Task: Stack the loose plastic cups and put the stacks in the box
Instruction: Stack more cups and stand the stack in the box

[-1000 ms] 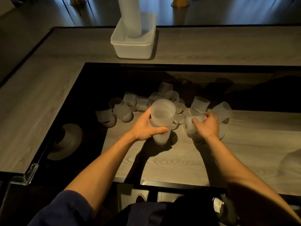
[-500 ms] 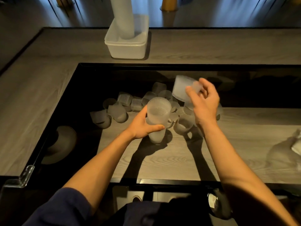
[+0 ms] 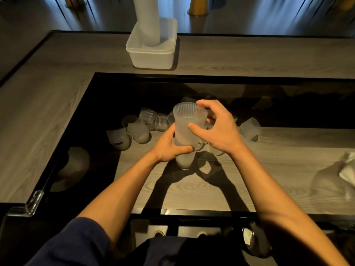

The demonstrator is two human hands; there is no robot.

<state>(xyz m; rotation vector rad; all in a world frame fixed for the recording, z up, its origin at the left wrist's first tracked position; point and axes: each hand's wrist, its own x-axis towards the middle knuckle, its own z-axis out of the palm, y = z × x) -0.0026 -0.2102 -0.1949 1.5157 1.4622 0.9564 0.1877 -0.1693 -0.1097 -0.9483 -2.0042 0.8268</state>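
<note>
A short stack of frosted ribbed plastic cups [image 3: 187, 135] stands upright on the wood surface at the middle. My left hand [image 3: 169, 145] grips its lower part from the left. My right hand [image 3: 219, 129] holds the topmost cup [image 3: 189, 116] by the rim, thumb on the front wall and fingers over the far edge, seated in the stack. Loose cups [image 3: 138, 130] lie on their sides behind and to the left, and one cup [image 3: 249, 128] lies to the right. The white plastic box [image 3: 151, 54] sits on the far counter with a tall stack of cups [image 3: 147, 20] standing in it.
A dark glass panel with a black frame [image 3: 192, 78] surrounds the work area. A round reflection [image 3: 73, 167] shows at the left under the glass. A crumpled clear wrapper [image 3: 347, 173] lies at the right edge. A clear corner guard [image 3: 28, 206] sits at the near left.
My right hand picked a loose cup off the table, lifted it, and has brought it left onto the top of the stack. My left hand kept hold of the stack.
</note>
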